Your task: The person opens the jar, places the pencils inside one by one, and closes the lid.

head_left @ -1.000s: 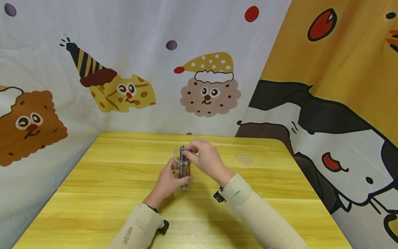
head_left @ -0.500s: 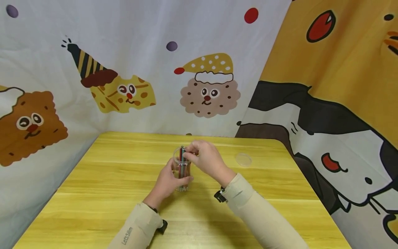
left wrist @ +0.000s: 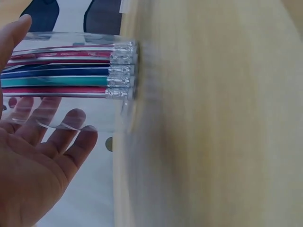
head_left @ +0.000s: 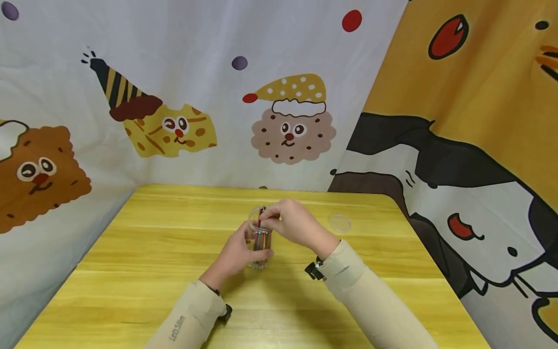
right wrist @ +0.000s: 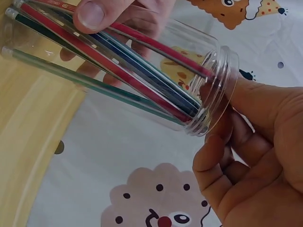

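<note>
A clear plastic jar (head_left: 260, 242) stands on the table with several pencils (right wrist: 137, 80) inside, in red, blue, green and dark colours. Silvery ferrules (left wrist: 120, 71) sit at their lower ends, by the jar's base. My left hand (head_left: 235, 249) grips the jar from the left, thumb across its front and fingers behind. At the jar's mouth is my right hand (head_left: 289, 220), its thumb and fingers pinching at the upper end of a red pencil (head_left: 261, 215). The right fingertips are partly hidden by the rim and the hand.
To the right of the jar, a clear round lid (head_left: 340, 223) lies flat on the wooden table (head_left: 152, 271). Behind the table hangs a printed cloth (head_left: 196, 48) with cartoon figures.
My right hand has shifted slightly right and down at the jar's mouth. The pencil tops stand less bunched above the rim. The jar, in my left hand, sits slightly farther right in view.
</note>
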Demonstrator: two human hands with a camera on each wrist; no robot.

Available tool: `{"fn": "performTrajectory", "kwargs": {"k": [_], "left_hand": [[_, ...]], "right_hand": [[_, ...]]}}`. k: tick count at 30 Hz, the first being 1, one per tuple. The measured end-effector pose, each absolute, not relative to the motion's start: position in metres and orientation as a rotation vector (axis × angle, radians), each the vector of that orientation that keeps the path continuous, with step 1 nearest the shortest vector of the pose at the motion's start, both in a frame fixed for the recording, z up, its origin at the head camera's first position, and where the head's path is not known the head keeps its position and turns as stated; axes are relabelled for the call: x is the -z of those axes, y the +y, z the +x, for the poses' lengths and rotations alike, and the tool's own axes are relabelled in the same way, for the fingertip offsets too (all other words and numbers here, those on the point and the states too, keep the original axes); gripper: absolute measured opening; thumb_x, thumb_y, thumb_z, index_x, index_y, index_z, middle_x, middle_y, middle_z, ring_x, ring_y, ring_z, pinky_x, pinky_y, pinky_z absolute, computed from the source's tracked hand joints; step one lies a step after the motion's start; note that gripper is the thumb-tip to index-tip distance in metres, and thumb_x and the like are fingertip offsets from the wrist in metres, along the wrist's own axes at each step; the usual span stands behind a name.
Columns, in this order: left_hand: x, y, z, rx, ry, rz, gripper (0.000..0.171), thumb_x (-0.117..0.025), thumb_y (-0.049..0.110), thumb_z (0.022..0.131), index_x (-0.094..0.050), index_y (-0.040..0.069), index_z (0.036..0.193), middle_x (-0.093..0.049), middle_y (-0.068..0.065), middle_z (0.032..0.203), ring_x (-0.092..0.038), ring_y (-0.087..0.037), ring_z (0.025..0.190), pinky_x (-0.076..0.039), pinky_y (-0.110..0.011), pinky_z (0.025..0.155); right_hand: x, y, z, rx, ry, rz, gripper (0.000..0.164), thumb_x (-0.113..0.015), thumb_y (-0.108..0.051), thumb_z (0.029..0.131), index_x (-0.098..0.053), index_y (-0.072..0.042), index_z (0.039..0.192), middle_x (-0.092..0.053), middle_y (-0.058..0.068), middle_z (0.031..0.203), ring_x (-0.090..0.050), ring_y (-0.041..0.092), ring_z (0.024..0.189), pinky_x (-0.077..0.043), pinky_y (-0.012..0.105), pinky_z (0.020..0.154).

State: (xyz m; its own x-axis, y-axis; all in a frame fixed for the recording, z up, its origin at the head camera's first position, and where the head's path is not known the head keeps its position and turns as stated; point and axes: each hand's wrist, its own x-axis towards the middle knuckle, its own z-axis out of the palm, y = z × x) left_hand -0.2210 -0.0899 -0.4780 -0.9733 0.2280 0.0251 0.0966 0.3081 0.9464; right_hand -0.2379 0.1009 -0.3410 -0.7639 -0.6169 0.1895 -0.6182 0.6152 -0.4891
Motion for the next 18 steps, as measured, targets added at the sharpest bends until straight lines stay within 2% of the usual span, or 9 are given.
{"fn": "performTrajectory", "kwargs": {"k": [4, 11, 15, 18], "left_hand": [[0.480, -0.091, -0.222, -1.751, 2.444, 0.286, 0.066, -0.092, 0.038, 0.086, -0.054, 0.028, 0.139, -0.065, -0.001, 0.123, -0.062, -0.029, 0.129, -0.057, -0.053, 0.100], [0.481, -0.091, -0.222, -1.728, 2.487, 0.281, 0.069, -0.094, 0.043, 0.084, -0.054, 0.027, 0.138, -0.063, -0.001, 0.118, -0.062, -0.025, 0.122, -0.056, -0.052, 0.098], [0.481, -0.091, -0.222, -1.726, 2.495, 0.271, 0.072, -0.095, 0.042, 0.082, -0.054, 0.024, 0.139, -0.064, -0.002, 0.119, -0.062, -0.028, 0.125, -0.057, -0.052, 0.098], [0.481, -0.092, -0.222, -1.715, 2.504, 0.267, 0.068, -0.095, 0.041, 0.082, -0.055, 0.019, 0.132, -0.064, -0.004, 0.130, -0.062, -0.029, 0.126, -0.057, -0.051, 0.098]], "right_hand": [[0.345, 0.099, -0.240, -0.829, -2.785, 1.073, 0.013, -0.074, -0.017, 0.103, -0.084, -0.012, 0.111, -0.083, 0.001, 0.106, -0.075, 0.012, 0.092, -0.059, 0.026, 0.077], [0.353, 0.102, -0.238, -0.774, -2.682, 1.079, 0.030, -0.070, -0.024, 0.106, -0.075, -0.011, 0.133, -0.079, 0.004, 0.119, -0.072, 0.015, 0.097, -0.058, 0.027, 0.079], [0.354, 0.124, -0.238, -0.821, -2.648, 0.934, 0.037, -0.071, -0.026, 0.105, -0.070, -0.010, 0.139, -0.076, 0.008, 0.122, -0.070, 0.021, 0.096, -0.060, 0.035, 0.080], [0.361, 0.158, -0.250, -0.789, -2.635, 0.764, 0.041, -0.074, -0.026, 0.103, -0.069, -0.006, 0.139, -0.075, 0.015, 0.124, -0.072, 0.031, 0.101, -0.062, 0.045, 0.083]]}}
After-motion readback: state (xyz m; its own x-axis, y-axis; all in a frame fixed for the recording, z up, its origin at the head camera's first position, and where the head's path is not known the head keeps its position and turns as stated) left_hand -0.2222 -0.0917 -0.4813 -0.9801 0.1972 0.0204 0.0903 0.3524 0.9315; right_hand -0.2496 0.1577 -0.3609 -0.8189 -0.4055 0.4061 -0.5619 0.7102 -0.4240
